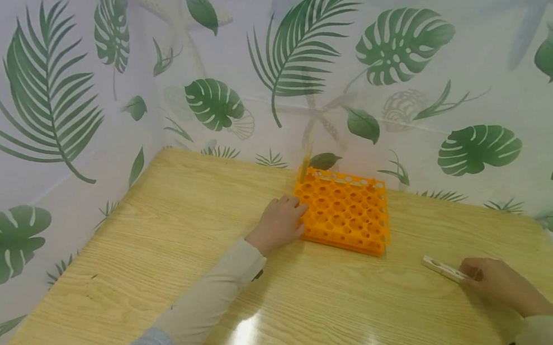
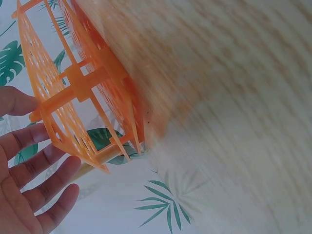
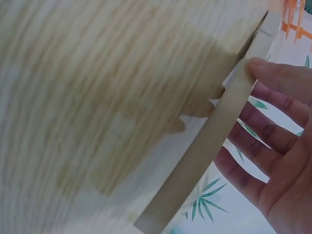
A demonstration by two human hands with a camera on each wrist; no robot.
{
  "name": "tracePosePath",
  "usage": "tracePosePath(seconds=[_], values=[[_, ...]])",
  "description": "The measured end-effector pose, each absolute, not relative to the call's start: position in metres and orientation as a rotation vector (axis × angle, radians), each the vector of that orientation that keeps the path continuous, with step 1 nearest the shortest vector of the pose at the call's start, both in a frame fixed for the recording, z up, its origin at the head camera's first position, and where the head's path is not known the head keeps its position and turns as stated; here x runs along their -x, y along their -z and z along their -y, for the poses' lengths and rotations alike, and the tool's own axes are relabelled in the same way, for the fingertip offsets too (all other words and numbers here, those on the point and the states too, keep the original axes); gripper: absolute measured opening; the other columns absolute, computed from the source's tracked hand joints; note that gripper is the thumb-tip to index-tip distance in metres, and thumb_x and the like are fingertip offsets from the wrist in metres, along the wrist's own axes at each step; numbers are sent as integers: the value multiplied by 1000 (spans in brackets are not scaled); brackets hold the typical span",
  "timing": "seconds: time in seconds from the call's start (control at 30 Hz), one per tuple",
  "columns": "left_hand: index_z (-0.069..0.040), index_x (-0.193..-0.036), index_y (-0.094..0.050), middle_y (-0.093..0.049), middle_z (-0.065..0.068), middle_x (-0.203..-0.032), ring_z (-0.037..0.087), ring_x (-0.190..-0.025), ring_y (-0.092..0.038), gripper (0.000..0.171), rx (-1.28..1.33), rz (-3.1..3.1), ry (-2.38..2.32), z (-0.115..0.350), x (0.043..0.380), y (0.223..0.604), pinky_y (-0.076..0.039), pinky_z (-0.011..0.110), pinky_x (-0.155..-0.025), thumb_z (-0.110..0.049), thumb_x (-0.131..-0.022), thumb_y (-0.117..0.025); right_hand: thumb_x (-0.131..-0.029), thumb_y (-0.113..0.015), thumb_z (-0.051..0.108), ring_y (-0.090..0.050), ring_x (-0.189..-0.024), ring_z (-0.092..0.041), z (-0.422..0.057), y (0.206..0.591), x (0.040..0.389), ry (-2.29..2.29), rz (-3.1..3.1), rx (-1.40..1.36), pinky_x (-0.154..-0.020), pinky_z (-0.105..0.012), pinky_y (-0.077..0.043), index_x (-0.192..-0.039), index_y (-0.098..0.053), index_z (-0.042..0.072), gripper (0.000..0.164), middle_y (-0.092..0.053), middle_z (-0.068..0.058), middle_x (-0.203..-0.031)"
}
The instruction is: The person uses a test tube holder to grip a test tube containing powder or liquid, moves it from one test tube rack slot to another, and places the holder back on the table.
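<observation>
An orange plastic test tube rack [image 1: 337,238] stands on the wooden table, its top full of round holes. My left hand [image 1: 278,224] holds the rack's left edge. In the left wrist view, the thumb [image 2: 17,102] meets the end of an orange bar while the spread fingers lie along the top plate. A test tube [image 1: 304,167] with yellowish contents rises from the rack's back left corner. To the right, my right hand [image 1: 502,283] pinches a pale wooden test tube clamp [image 1: 441,267] between thumb and fingers, low over the table. The clamp's long flat side [image 3: 204,131] faces the right wrist camera.
The light wooden table [image 1: 169,274] reaches back to a white curtain [image 1: 150,120] printed with green leaves, which also covers the left side. Wood surface separates the rack from the clamp. Bright reflections lie on the table's near part.
</observation>
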State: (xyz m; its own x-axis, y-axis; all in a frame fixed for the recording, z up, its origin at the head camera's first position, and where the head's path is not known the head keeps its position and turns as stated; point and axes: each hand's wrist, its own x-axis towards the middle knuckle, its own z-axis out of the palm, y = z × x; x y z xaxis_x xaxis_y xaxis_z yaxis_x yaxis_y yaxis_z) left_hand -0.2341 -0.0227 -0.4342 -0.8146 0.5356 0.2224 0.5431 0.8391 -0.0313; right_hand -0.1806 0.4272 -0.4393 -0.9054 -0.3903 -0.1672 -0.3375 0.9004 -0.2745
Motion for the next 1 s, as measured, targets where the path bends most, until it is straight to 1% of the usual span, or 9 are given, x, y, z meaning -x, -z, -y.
tracePosePath(seconds=[0.23,0.43,0.77,0.8,0.87,0.93,1.0], values=[[-15,-117,-59,-62,3,-102,20,-90,-58,31,831,2816,54,22,232,432,-47,33,-76,-29,-90,-54,-82,-68,17,-55,-69,-1,-429,440,180,370,-2818,525,-58,-26,-44,-84,-62,16,6,-65,6,-81],[-15,-120,-58,-62,3,-105,20,-92,-58,33,834,2830,51,21,231,431,-47,33,-78,-29,-90,-54,-83,-67,20,-53,-68,2,-430,443,179,358,-2822,495,-59,-24,-43,-85,-62,18,5,-65,7,-81],[-14,-120,-58,-62,4,-106,21,-94,-58,33,839,2839,98,20,231,433,-47,35,-80,-28,-90,-54,-82,-68,22,-53,-69,1,-428,443,178,369,-2819,488,-59,-25,-43,-87,-62,17,10,-65,6,-82],[-13,-120,-58,-62,4,-105,21,-94,-58,33,837,2838,108,21,231,432,-47,34,-80,-28,-90,-54,-82,-69,22,-53,-69,-1,-426,443,179,363,-2831,500,-59,-26,-43,-88,-62,16,11,-64,6,-81],[-13,-118,-59,-62,3,-102,21,-94,-59,32,836,2835,124,23,231,432,-47,34,-79,-27,-90,-55,-83,-68,22,-57,-71,-6,-421,439,180,355,-2855,499,-61,-29,-46,-93,-63,10,17,-66,1,-84],[-12,-116,-60,-62,3,-100,21,-93,-59,31,834,2840,139,25,231,431,-47,34,-78,-28,-89,-56,-85,-66,26,-62,-78,-17,-411,433,180,346,-2879,486,-65,-36,-48,-103,-62,3,30,-67,-9,-91],[-12,-116,-60,-62,3,-98,20,-91,-59,32,828,2851,145,27,230,428,-47,34,-78,-30,-89,-57,-88,-62,32,-63,-87,-30,-396,424,179,328,-2914,462,-70,-43,-49,-114,-58,-3,44,-65,-20,-101]])
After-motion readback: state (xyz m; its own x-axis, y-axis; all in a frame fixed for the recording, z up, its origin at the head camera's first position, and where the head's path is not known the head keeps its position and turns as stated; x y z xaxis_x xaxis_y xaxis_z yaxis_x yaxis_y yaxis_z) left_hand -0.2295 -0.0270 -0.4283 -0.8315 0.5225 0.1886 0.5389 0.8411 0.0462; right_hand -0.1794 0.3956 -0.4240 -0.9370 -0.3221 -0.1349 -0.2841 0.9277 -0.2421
